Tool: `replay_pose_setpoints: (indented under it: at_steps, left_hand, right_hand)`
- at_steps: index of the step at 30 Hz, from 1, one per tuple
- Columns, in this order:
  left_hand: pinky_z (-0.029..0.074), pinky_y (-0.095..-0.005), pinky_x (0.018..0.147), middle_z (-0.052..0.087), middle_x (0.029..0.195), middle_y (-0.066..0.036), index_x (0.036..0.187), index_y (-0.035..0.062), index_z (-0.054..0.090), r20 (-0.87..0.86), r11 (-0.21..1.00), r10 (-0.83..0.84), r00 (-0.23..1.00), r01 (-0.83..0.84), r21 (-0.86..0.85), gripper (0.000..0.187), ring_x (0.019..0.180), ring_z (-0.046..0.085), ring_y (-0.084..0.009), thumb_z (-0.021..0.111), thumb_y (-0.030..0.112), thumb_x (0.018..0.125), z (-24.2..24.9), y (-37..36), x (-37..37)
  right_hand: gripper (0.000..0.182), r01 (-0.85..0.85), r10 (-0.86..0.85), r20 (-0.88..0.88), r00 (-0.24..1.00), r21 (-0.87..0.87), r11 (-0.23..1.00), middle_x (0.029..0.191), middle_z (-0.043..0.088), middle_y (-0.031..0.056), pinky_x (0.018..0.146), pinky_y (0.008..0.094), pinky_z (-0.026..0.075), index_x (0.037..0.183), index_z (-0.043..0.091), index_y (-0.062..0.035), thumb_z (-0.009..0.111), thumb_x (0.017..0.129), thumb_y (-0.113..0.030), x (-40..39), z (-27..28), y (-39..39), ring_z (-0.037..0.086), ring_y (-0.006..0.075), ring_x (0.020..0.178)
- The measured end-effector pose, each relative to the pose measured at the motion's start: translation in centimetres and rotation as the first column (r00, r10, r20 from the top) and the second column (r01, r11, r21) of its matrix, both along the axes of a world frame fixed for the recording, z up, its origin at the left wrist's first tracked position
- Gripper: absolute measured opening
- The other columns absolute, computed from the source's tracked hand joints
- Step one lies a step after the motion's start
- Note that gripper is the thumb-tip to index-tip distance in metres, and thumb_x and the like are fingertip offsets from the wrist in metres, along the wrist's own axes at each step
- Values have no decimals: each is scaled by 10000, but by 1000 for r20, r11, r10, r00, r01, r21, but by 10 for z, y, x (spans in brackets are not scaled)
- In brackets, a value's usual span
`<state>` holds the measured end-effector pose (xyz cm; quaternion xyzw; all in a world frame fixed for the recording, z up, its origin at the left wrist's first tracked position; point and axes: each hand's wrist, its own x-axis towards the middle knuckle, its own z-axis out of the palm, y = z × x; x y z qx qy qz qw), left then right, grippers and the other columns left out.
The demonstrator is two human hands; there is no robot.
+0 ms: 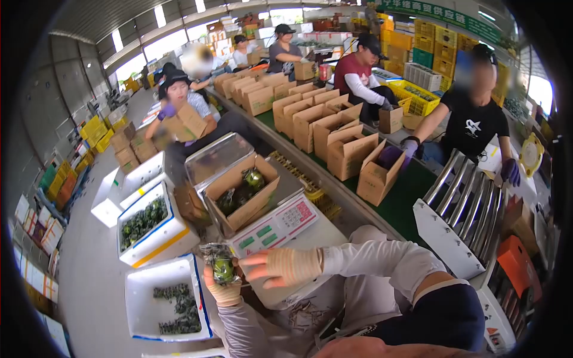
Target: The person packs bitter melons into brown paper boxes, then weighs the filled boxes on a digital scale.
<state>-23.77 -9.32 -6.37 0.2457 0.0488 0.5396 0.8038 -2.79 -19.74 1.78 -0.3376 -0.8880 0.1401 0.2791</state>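
A clear plastic-wrapped piece of round green produce (223, 269) rests in my left hand (224, 287), whose fingers are curled around it. My right hand (289, 266) is just to its right, fingers stretched out, holding nothing. Both hands wear beige ribbed gloves with bare fingertips. Beyond them, an open cardboard box (253, 206) with similar wrapped green pieces stands on a weighing platform. The scale's front panel (277, 227) bears green labels and a pink code sheet. At lower left, a white foam box (136, 292) holds several dark green bundles.
Another foam box (170, 250) of dark greens stands behind it. Many open cartons (376, 182) line a green conveyor (409, 218) running away from me. Metal rollers (465, 188) are at right. A person in black (477, 119) reaches into the nearest carton; several other people sit along the conveyor.
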Motion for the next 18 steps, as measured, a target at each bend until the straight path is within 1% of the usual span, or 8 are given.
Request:
replay_pose_setpoints:
  at_steps: [2,5,7,9,11,12,14,18]
  left_hand:
    - [546,-372,572,662,945,-104,1104,57,597,-20,975,199,980,-200,-93,467,799,634,-274,685,423,827,8,-26,-40]
    - [541,-342,587,668,918,-110,1065,48,614,-245,707,630,737,-675,-211,448,765,642,-251,692,421,829,-28,-62,-140]
    - [526,-341,689,666,888,-96,1033,44,631,-489,722,551,676,-680,-127,432,809,640,-243,698,419,830,-57,-109,-222]
    - [485,-345,804,651,875,-90,1045,32,634,-807,405,580,108,-898,171,465,878,623,-247,691,442,833,-68,-158,-243]
    - [433,-396,916,633,1065,-130,1119,40,624,-998,545,30,-56,-836,64,563,1021,579,-274,668,519,824,-155,-200,-355]
    - [433,-396,916,633,1065,-130,1119,40,624,-998,539,30,-59,-840,66,563,1021,579,-274,668,519,824,-174,-221,-374]
    - [422,-444,934,550,1245,-172,1170,75,618,-782,718,-246,-573,-650,250,657,1106,533,-304,656,609,789,-197,-243,-393]
    - [364,-487,985,434,1348,-205,1216,103,564,-421,618,-481,-769,-638,459,761,1186,447,-341,666,672,721,-229,-227,-377]
  right_hand:
    - [395,175,-177,-18,984,-89,981,1372,461,130,980,441,431,1194,583,-133,668,813,-196,11,-53,-23,497,339,1192]
    - [364,248,-251,23,968,-257,934,1289,527,137,965,429,442,1178,592,-106,650,834,-211,34,-117,-62,519,336,1163]
    - [356,221,-237,-9,971,-335,916,1260,545,142,959,423,446,1168,598,-89,648,840,-220,43,-146,-89,529,339,1150]
    - [349,339,-419,-55,906,-495,800,1211,570,166,945,412,455,1141,612,-62,661,838,-229,47,-166,-114,548,353,1119]
    - [343,372,-485,-50,873,-577,727,1189,580,175,941,413,457,1133,617,-58,667,838,-225,41,-200,-137,554,360,1107]
    - [337,413,-564,-34,825,-645,643,1167,589,185,937,413,460,1125,621,-54,672,837,-221,37,-211,-144,560,366,1095]
    - [332,410,-575,-78,814,-624,665,1161,592,186,935,413,461,1124,623,-58,678,834,-211,27,-218,-147,563,367,1089]
    - [256,480,-630,-213,747,-482,733,1098,616,177,859,398,491,1060,640,-45,678,832,-156,6,-194,-123,601,358,1006]
